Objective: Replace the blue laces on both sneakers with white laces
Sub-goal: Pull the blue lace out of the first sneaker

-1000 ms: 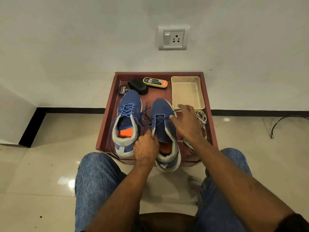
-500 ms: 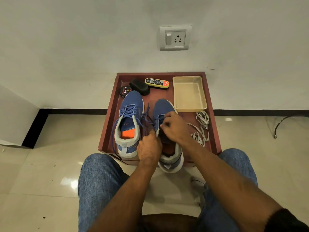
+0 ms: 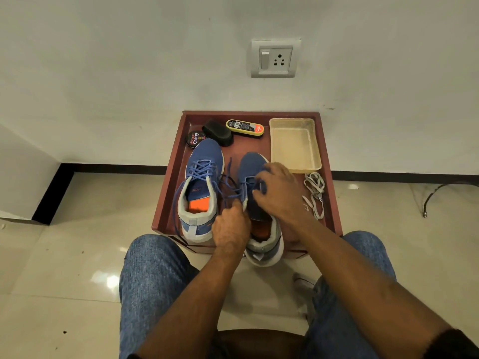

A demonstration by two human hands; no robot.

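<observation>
Working the right-hand sneaker (image 3: 252,164) on the maroon tray (image 3: 166,203), just beside the cream dish (image 3: 295,143): left hand (image 3: 230,229) grips its collar, right hand (image 3: 280,193) curls over the blue lace (image 3: 228,186), though whether it pinches I cannot tell. Soft, limp cord, probably best pulled near the eyelets. White laces (image 3: 315,193) wait below the dish.

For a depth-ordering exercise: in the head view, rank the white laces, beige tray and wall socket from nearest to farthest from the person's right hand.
From the right hand:
1. White laces, just to its right.
2. Beige tray, beyond it.
3. Wall socket, high on the wall.
</observation>
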